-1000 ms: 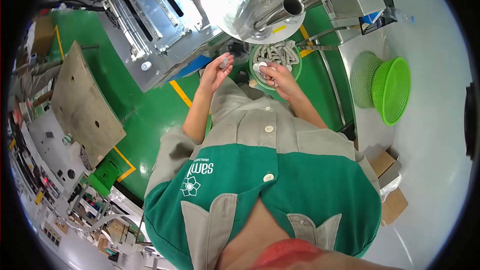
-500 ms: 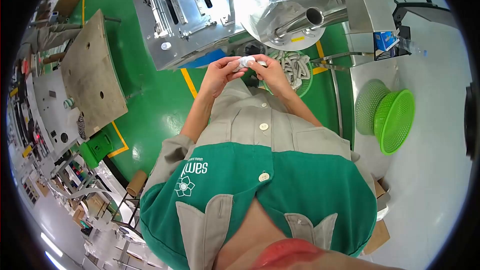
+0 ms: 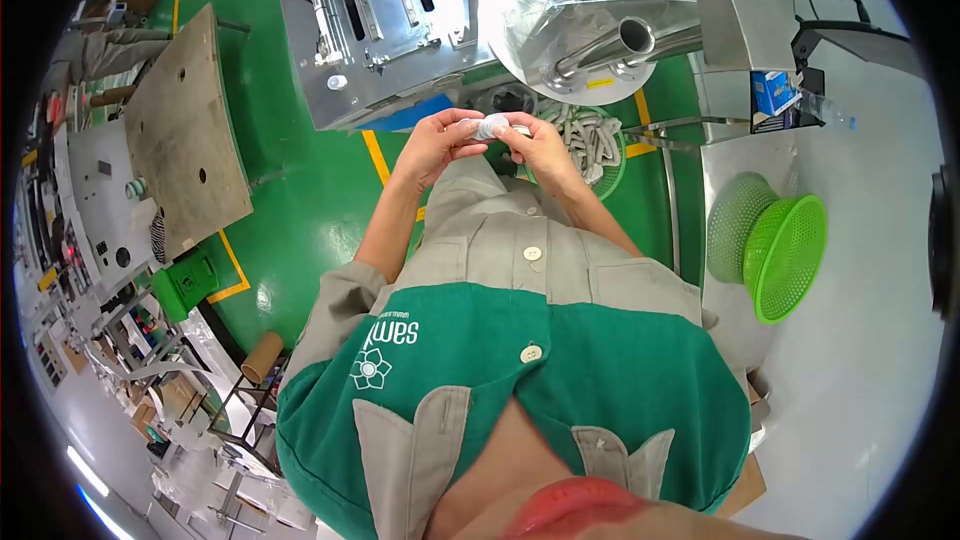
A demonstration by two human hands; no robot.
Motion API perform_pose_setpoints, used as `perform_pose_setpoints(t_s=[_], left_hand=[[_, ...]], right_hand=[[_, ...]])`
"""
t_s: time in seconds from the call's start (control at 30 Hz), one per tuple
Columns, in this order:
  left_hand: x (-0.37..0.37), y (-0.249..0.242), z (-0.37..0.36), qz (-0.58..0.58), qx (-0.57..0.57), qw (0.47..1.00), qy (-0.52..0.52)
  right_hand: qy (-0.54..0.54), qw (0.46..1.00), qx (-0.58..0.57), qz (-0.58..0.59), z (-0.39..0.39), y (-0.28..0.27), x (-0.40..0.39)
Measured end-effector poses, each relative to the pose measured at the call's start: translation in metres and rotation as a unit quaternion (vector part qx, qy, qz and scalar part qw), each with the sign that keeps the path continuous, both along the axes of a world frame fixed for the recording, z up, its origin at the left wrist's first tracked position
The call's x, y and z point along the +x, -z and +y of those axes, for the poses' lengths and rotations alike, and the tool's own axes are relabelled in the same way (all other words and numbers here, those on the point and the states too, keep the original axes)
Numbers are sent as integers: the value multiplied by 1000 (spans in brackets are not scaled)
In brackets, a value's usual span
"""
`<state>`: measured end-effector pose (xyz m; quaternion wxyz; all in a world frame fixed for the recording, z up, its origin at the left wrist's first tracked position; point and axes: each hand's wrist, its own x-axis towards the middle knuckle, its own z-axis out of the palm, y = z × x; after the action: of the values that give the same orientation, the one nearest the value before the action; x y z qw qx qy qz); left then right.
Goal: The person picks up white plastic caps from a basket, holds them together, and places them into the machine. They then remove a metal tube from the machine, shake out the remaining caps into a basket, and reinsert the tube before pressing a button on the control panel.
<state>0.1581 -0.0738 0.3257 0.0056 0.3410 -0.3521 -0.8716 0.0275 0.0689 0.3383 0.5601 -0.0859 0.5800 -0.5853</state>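
In front of my waist, my left hand (image 3: 437,148) and my right hand (image 3: 545,152) meet at a small white rolled piece (image 3: 491,127), soft-looking like cloth. My left fingers pinch its left end, and the right thumb and fingers press round its right end. The hands partly hide it, so its exact kind does not show. Just beyond my right hand, a green basket (image 3: 622,168) on the floor holds several similar off-white rolled pieces (image 3: 592,138).
A metal machine table (image 3: 385,90) stands ahead, beside a round steel bowl (image 3: 520,60) with clear plastic and a pipe (image 3: 605,48). Green baskets (image 3: 790,255) lean at the right wall. On the left are a brown board (image 3: 190,130) and a green bin (image 3: 185,285).
The view has shifted slightly. Both hands stay together on the white rolled piece, with the fingers only slightly rearranged.
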Motion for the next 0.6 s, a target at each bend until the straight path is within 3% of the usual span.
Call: perform_pose_setpoints(t_s=[0.03,0.13,0.4,0.6], left_hand=[[0,3,1,-11,1,1000,-7],[1,2,-2,65,142,986,-52],[2,2,7,100,142,981,-85],[2,2,14,47,55,992,-101]], right_hand=[[3,1000,4,17,0,1,1],[23,998,2,56,1,7,2],[30,999,6,25,-2,4,5],[15,1000,-10,19,-4,2,9]])
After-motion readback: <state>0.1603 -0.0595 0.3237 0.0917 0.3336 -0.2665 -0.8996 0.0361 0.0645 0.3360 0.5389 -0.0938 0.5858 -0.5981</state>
